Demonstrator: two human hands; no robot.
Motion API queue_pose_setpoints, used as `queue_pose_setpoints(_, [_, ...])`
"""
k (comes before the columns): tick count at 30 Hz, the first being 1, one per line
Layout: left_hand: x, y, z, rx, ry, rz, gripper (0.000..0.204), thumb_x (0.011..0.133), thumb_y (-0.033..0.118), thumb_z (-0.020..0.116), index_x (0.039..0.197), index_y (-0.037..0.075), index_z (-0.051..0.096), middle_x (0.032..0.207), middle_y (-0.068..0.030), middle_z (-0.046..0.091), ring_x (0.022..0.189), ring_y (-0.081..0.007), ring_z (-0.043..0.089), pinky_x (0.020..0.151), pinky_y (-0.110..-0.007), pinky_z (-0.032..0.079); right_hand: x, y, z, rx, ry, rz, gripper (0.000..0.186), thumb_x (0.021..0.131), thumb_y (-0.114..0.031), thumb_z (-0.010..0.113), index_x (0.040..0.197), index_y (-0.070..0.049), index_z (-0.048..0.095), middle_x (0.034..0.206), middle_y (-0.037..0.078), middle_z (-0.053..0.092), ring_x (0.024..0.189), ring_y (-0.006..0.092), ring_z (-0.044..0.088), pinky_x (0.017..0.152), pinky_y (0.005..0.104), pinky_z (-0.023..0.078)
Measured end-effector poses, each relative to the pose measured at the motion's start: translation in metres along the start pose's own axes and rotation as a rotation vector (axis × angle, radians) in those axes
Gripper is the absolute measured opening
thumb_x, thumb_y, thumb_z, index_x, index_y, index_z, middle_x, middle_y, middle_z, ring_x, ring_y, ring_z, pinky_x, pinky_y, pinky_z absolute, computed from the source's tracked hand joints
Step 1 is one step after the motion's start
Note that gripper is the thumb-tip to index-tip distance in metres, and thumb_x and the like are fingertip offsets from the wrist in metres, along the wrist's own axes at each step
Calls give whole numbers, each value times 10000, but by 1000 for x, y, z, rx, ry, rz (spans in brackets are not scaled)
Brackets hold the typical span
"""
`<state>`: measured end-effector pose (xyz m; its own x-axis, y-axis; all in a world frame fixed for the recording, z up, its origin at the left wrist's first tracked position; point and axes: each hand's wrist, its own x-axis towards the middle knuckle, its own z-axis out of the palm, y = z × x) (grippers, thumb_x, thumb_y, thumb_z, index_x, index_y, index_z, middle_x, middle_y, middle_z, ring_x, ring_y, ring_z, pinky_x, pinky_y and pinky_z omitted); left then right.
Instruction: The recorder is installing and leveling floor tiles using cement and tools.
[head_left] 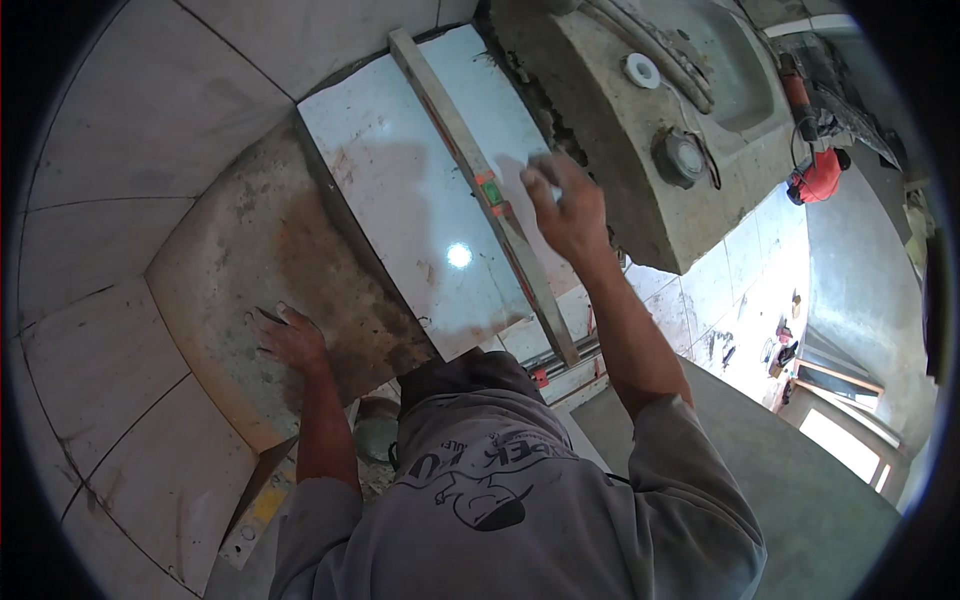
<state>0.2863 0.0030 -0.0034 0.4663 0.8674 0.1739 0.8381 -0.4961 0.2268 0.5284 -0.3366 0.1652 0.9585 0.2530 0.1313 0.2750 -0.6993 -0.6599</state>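
Note:
A large white tile [390, 200] lies on the concrete surface, smudged with dirt and reflecting a bright spot of light. Across it rests a long metal straightedge [440, 110], with a small green and red spirit level [490, 190] at its middle. My right hand [570, 210] is raised over the tile, right of the level and apart from it. Its fingers are curled and slightly blurred; a pale bit shows between them, too small to name. My left hand [292, 340] leans on the bare concrete [250, 230], a dark, slim, pencil-like stick between its fingers.
A concrete counter [620, 150] with a basin [730, 70] stands at the right, bearing a white tape roll [641, 70], a round grey container [680, 158] and pipes [650, 45]. Tiled walls [130, 110] close the left. A bucket [376, 430] stands near my body.

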Motion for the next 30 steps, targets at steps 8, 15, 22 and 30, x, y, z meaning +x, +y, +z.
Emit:
queue_pose_setpoints(8, [11,55,-25,-139,-142,295,664,971,513,439,1471,89,337,1510,-161,341,1390,-387,314,1093,-661,145,165,-3,-97,-514,443,-108,360,904,-288,579,1158,-33,589,1105,209,646,1022,378,628,889,437,493])
queue_pose_setpoints(15, [28,185,-62,-255,-217,693,593,858,371,666,1354,100,486,1501,-130,368,1392,-324,338,1106,-658,133,194,-28,-93,-609,-109,225,335,860,-202,580,1141,-30,638,1156,231,638,1100,392,608,899,467,501])
queue_pose_setpoints(22, [14,250,-49,-141,-410,927,724,806,376,732,1394,76,436,1518,-152,321,1440,-319,246,1087,-714,114,219,-33,-112,-759,40,146,259,861,-184,585,1033,-8,666,1048,234,673,999,374,653,849,469,519])
queue_pose_setpoints(30, [-9,255,-19,-5,-544,941,1089,681,585,769,1482,26,288,1552,-228,213,1458,-375,164,1045,-758,114,90,-124,-114,-240,205,-119,366,920,-340,565,1146,-52,553,771,243,653,731,450,644,676,533,512])
